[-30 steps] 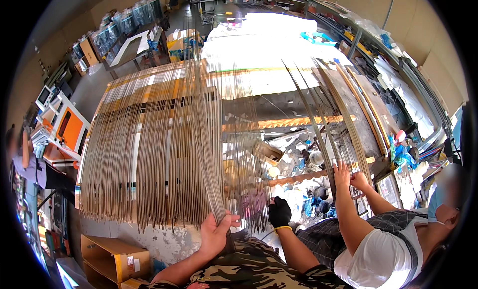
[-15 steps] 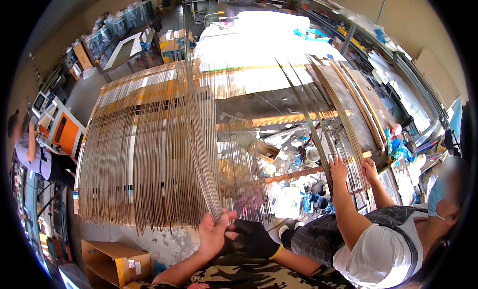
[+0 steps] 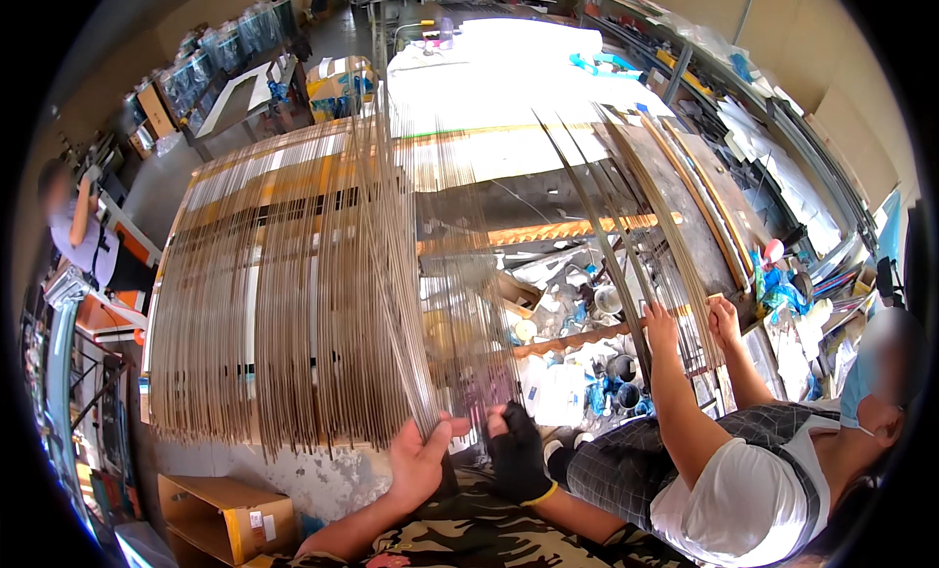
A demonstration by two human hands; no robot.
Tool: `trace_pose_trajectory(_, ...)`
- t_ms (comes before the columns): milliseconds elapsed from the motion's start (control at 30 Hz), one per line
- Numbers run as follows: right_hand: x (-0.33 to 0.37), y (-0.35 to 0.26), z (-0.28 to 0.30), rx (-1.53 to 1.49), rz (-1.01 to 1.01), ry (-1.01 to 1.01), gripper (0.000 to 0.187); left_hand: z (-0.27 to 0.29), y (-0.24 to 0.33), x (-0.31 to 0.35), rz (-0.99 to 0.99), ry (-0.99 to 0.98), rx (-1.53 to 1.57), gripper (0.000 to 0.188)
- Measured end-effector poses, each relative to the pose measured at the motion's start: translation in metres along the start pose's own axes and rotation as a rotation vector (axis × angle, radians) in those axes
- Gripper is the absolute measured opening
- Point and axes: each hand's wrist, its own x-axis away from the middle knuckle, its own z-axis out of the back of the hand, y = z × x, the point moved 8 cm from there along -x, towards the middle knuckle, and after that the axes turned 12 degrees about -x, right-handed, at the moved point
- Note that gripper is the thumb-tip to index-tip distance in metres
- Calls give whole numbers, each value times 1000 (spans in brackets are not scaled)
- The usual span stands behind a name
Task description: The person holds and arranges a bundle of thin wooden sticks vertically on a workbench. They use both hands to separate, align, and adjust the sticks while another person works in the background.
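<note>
My bare left hand (image 3: 419, 458) is closed around the near end of a bundle of long thin metal rods (image 3: 399, 304), which runs away from me at a slant. Just to its right, my right hand (image 3: 516, 453) wears a black glove with a yellow cuff. Its fingers pinch together at the near ends of some loosely spaced thin rods (image 3: 479, 343); what lies between them is too fine to make out. Left of the bundle, a wide layer of similar rods (image 3: 293, 343) rests side by side on the table, their near ends overhanging its edge.
At right, a masked co-worker's hands (image 3: 693, 324) touch another bunch of rods (image 3: 665, 216). Wavy wooden bars (image 3: 558, 233) cross an opening above cluttered containers. A cardboard box (image 3: 230, 519) stands on the floor at lower left. White sheeting (image 3: 489, 74) covers the far table.
My right hand has moved right, away from my left hand, and turned upward to the loose rods. My left hand keeps its hold on the bundle. The person at far left has shifted.
</note>
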Motion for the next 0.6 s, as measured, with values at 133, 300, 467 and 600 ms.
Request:
trace_pose_trajectory(133,-37,19,31,178,190,85,28,1,1,1,0,-3,-2,16)
trace_pose_trajectory(300,-76,54,85,213,153,237,29,1,4,1,-18,-11,9,16)
trace_pose_trajectory(467,-99,70,96,401,242,254,28,9,4,3,-34,24,-33,16)
trace_pose_trajectory(600,-105,78,95,503,238,248,28,13,1,4,-50,42,11,16)
